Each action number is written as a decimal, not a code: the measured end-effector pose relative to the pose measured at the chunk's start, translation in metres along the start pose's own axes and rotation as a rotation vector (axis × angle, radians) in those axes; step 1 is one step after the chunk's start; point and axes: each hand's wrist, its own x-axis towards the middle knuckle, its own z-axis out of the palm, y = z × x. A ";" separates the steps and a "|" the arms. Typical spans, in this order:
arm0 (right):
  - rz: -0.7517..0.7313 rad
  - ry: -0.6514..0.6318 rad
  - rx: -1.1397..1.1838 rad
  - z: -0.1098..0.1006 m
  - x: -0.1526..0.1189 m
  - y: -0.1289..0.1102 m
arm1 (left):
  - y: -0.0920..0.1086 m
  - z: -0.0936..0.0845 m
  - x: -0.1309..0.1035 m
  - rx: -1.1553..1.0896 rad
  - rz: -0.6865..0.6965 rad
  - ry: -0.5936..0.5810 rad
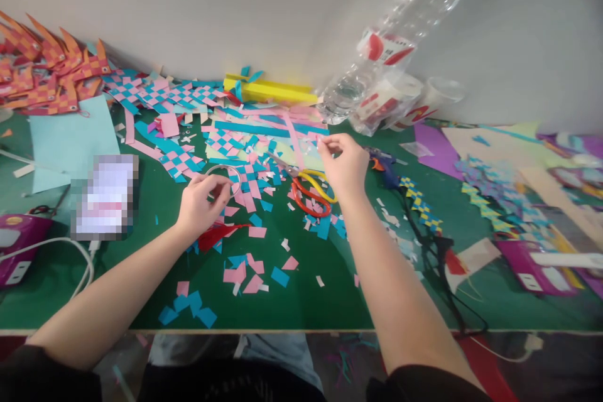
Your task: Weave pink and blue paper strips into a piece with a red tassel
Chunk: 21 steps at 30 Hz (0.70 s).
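Thin, pale round ring [239, 181] pinched in the left hand [202, 201], above the green tabletop [311, 311].
The ring was gripped at its near edge between thumb and bent fingers, over a red tassel [215, 237]; the right hand [346, 163] was nearly closed, thumb and forefinger brought together, though whether anything small was held could not be told. For good control, a light rim grip seemed best, with the fingertips cleared of the red-and-yellow-handled scissors [293, 171] and the woven pink-and-blue paper pieces [176, 162] left unpressed.
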 end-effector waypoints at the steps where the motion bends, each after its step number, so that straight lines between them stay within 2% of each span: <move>1: -0.001 0.007 0.002 0.001 0.000 0.003 | 0.000 0.000 0.000 -0.001 0.005 -0.008; 6: 0.000 0.015 0.106 0.012 0.010 0.028 | -0.001 0.002 0.001 0.015 0.046 -0.018; 11: -0.036 -0.064 0.214 0.021 0.017 0.045 | -0.003 0.003 0.000 0.013 0.054 -0.024; 17: 0.029 0.204 0.037 0.017 0.008 0.038 | -0.003 0.004 0.000 0.014 0.063 -0.033; 19: -0.011 0.158 0.031 0.018 0.007 0.032 | -0.003 0.004 0.001 0.016 0.074 -0.036; 21: -0.107 0.033 0.085 0.023 0.011 0.024 | -0.003 0.005 0.001 0.014 0.074 -0.044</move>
